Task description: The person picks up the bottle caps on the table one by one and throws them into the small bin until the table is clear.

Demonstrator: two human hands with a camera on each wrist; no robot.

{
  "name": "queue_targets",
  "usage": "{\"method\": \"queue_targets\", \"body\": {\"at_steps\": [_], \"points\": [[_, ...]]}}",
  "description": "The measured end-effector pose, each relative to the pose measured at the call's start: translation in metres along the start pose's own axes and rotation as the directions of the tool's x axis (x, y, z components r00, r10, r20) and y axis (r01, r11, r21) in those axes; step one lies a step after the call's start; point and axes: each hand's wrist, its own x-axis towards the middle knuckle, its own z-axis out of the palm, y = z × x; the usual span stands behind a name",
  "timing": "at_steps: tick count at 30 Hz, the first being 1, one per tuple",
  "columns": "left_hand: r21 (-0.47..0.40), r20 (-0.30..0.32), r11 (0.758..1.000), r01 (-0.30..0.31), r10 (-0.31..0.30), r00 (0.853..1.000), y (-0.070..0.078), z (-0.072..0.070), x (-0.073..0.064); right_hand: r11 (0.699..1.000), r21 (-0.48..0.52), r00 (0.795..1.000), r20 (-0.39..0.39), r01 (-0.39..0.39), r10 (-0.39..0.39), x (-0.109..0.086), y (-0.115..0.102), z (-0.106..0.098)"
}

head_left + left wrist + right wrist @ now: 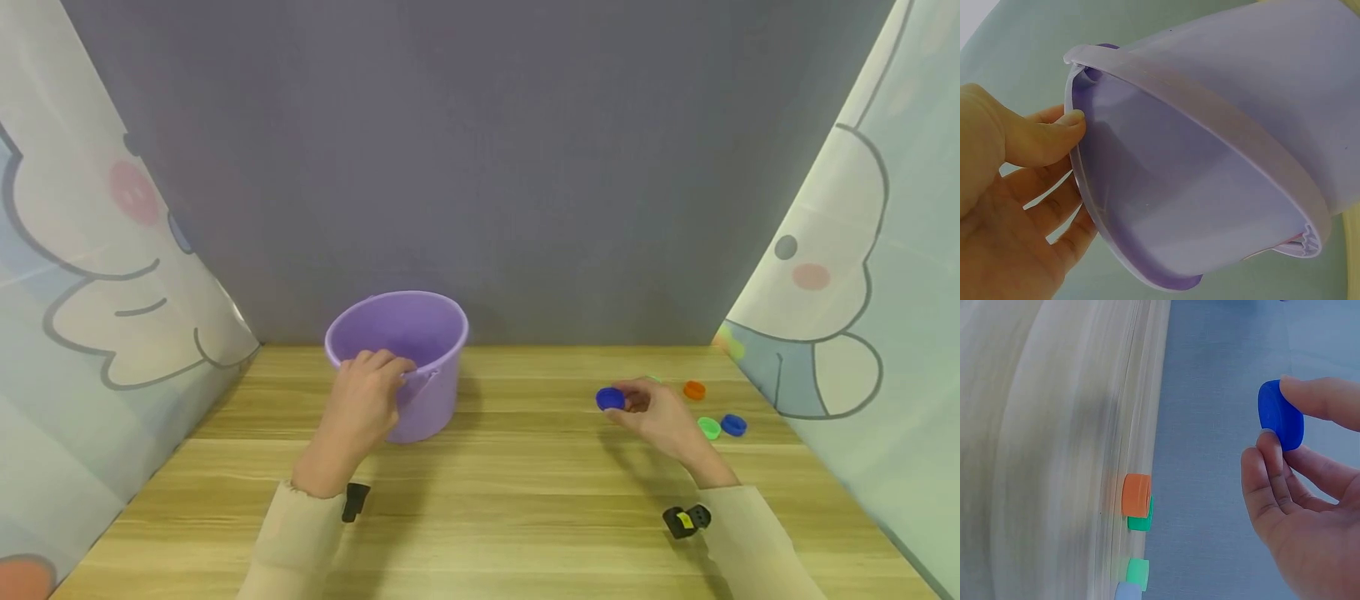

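Note:
A purple plastic bucket (pixel 438 400) stands left of centre on the table, leaning a little to the left. My left hand (pixel 363 396) grips its near rim, thumb on one side of the wall and fingers on the other, as the left wrist view shows. The bucket's floor is hidden from the head camera. To the right, my right hand (pixel 663 417) pinches a round blue bottle cap (pixel 1280 415) between thumb and fingertips, held above the table.
Right of and behind my right hand lie an orange cap (pixel 694 390), a light green cap (pixel 708 428), another blue cap (pixel 734 425) and a partly hidden green cap (pixel 1140 520). A dark grey panel (pixel 480 183) borders the wooden table's back; printed cloths hang on both sides.

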Motion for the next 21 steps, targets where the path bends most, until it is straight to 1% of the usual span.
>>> {"method": "queue_targets", "body": {"at_steps": [5, 13, 21], "points": [[-0.004, 0.006, 1.000, -0.002, 0.002, 1.000, 0.0011, 0.0001, -0.0002, 1.000, 0.001, 1.000, 0.002, -0.005, 0.005, -0.0001, -0.0009, 0.0008], [-0.007, -0.001, 0.999, -0.031, 0.031, 1.000, 0.0045, -0.0013, 0.0005, 1.000, 0.001, 1.000, 0.005, 0.000, 0.000, 0.0005, -0.0007, 0.0016], [-0.008, 0.003, 0.999, -0.043, 0.043, 0.999, 0.0072, -0.0004, 0.0006, 1.000, 0.001, 1.000, 0.007, -0.009, 0.009, 0.0005, -0.0002, 0.0037]]}}
